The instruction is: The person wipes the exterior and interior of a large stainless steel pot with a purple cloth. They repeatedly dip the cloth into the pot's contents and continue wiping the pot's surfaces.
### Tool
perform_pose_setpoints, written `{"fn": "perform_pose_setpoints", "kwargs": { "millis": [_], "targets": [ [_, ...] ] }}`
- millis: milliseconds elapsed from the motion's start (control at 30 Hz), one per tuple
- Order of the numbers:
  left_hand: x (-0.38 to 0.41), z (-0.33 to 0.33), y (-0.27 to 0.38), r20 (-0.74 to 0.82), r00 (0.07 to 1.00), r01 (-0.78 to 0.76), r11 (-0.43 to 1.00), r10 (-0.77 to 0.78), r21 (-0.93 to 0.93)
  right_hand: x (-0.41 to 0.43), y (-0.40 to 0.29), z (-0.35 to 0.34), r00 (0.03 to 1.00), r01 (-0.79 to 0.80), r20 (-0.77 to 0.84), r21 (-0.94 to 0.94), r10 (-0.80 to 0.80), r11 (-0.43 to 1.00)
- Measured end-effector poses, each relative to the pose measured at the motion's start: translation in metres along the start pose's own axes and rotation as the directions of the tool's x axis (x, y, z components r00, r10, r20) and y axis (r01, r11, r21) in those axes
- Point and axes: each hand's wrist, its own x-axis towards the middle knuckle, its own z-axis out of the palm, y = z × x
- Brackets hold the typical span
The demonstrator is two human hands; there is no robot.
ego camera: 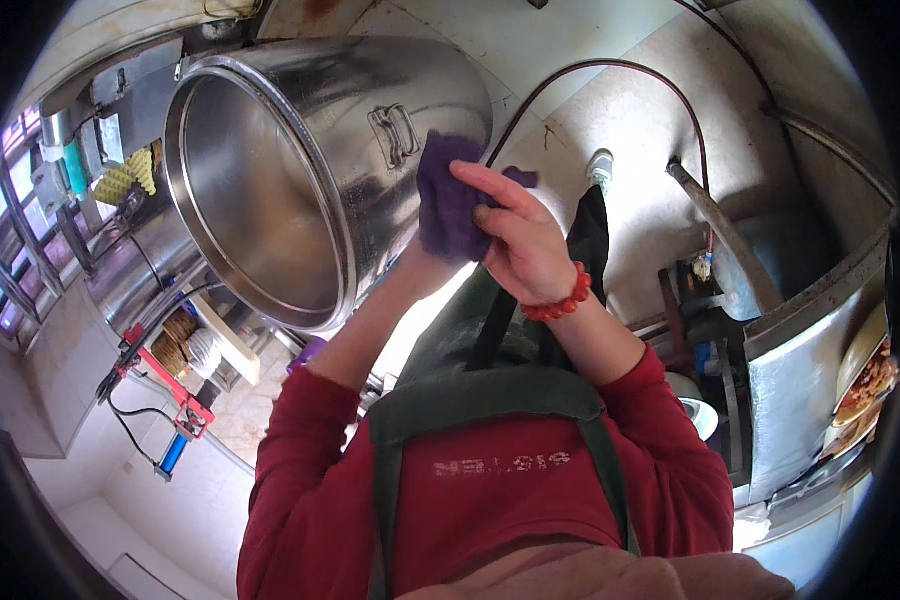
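A crumpled purple cloth (pixel 450 202) is between my two hands, beside the large stainless steel drum (pixel 442 90). My left hand (pixel 436 259) is mostly hidden beneath and behind the cloth; only the wrist area shows, so its finger position cannot be seen. My right hand (pixel 521 240), with a red bead bracelet (pixel 562 298) at the wrist, grips the cloth's right side, its index finger stretched out toward the cloth. A small purple piece (pixel 521 177) shows beyond that finger. The drum lies tilted on its side, its round open mouth facing left, a wire handle (pixel 396 136) on its wall.
A dark hose (pixel 607 64) arches over the tiled floor (pixel 600 97). Metal legs and a metal-sided stand (pixel 795 397) are at right, with food in a bowl (pixel 862 375) at the edge. Left are a red metal frame (pixel 169 382), yellow textured material (pixel 126 178) and window bars (pixel 26 217).
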Motion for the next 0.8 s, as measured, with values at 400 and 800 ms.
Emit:
{"fn": "perform_pose_setpoints", "kwargs": {
  "millis": [400, 800],
  "targets": [
    [0.041, 0.033, -0.007, 0.243, 0.969, -0.008, 0.996, 0.03, -0.089, -0.006, -0.025, -0.167, 0.711, 0.079, -0.064, -0.982, -0.7, 0.171],
    [-0.048, -0.087, -0.061, -0.69, 0.649, -0.271, 0.945, 0.32, 0.183, 0.113, 0.019, -0.054, 0.998, -0.065, 0.004, 0.373, 0.068, 0.925]
  ]
}}
